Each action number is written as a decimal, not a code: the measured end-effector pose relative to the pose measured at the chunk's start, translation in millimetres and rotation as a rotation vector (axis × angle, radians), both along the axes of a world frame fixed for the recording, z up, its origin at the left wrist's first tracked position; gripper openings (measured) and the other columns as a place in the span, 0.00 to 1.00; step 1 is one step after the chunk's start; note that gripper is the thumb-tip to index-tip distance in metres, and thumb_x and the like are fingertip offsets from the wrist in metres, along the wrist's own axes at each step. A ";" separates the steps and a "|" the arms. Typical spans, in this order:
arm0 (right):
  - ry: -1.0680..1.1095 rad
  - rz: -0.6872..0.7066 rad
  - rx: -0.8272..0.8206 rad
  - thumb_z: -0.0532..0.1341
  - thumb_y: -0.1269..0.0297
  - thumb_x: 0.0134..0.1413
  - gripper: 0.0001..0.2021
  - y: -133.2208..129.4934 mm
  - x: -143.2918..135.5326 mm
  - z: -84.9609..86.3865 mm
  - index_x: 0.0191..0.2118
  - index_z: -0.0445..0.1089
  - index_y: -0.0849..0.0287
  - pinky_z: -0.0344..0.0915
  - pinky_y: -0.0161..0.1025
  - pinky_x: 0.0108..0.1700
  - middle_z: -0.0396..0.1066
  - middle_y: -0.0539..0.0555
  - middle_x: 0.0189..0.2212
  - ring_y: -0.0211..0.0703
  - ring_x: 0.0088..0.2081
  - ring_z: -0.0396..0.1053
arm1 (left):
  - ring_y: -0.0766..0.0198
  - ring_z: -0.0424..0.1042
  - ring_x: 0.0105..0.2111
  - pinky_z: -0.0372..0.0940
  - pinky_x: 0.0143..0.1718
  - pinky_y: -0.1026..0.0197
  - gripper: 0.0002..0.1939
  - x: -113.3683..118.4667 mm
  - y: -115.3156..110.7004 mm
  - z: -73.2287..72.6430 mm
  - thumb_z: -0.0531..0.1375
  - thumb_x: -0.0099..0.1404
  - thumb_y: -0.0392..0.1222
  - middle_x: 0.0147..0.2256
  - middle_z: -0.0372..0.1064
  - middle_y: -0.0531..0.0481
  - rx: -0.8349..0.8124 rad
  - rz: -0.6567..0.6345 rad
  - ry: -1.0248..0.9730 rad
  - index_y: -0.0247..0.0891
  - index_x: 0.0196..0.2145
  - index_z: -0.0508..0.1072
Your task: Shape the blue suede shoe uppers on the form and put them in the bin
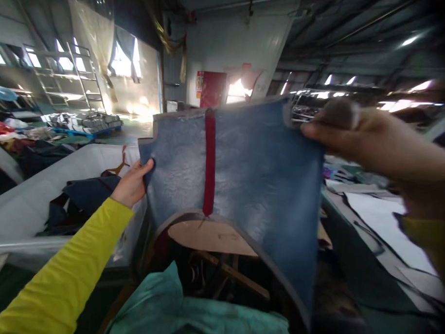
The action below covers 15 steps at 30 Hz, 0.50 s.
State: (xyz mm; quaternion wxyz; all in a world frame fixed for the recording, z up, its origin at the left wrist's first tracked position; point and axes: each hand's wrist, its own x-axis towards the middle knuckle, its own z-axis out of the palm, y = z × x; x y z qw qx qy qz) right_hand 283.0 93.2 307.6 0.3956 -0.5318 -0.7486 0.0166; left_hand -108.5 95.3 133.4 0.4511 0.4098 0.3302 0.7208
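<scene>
A large blue sheet piece (259,163) with a curved lower edge hangs upright in front of me, spread between both hands. Down its face runs a dark red strip (210,164). My left hand (132,183), below a yellow sleeve, pinches the sheet's left edge with the thumb on the near face. At the upper right corner my right hand (369,138) is closed on the sheet; it is blurred, and a dark rounded thing at its fingers is too smeared to make out.
On the left stands a white bin (9,201) with dark blue pieces (92,194) inside. White sheets (391,231) lie on a table at the right. A brown board (212,237) shows beneath the blue sheet. Farther back are a metal rack and a loaded blue pallet (88,132).
</scene>
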 end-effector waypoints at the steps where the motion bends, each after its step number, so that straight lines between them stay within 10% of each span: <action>1: -0.101 0.072 -0.034 0.58 0.50 0.49 0.21 3.4 -14.9 -5.7 0.32 0.72 0.67 0.55 0.35 0.33 0.69 0.46 0.24 0.28 0.28 0.63 | 0.55 0.69 0.49 0.63 0.52 0.52 0.21 -13.0 -9.9 -5.8 0.67 0.53 0.42 0.43 0.73 0.49 -0.023 0.024 -0.001 0.38 0.45 0.71; 8: -0.500 0.304 0.090 0.59 0.57 0.54 0.12 29.8 -76.0 -56.3 0.31 0.69 0.64 0.52 0.31 0.31 0.66 0.47 0.25 0.31 0.27 0.61 | 0.58 0.71 0.46 0.65 0.49 0.53 0.19 -40.1 -46.8 -90.4 0.66 0.55 0.44 0.45 0.73 0.48 -0.210 0.051 -0.065 0.39 0.44 0.70; 15: -0.574 0.427 -0.034 0.60 0.53 0.52 0.15 50.0 -62.0 -77.3 0.27 0.67 0.61 0.51 0.31 0.32 0.62 0.45 0.23 0.32 0.25 0.59 | 0.57 0.69 0.49 0.65 0.49 0.54 0.21 -21.3 -56.5 -148.8 0.65 0.55 0.46 0.50 0.69 0.45 -0.449 -0.166 -0.008 0.40 0.46 0.69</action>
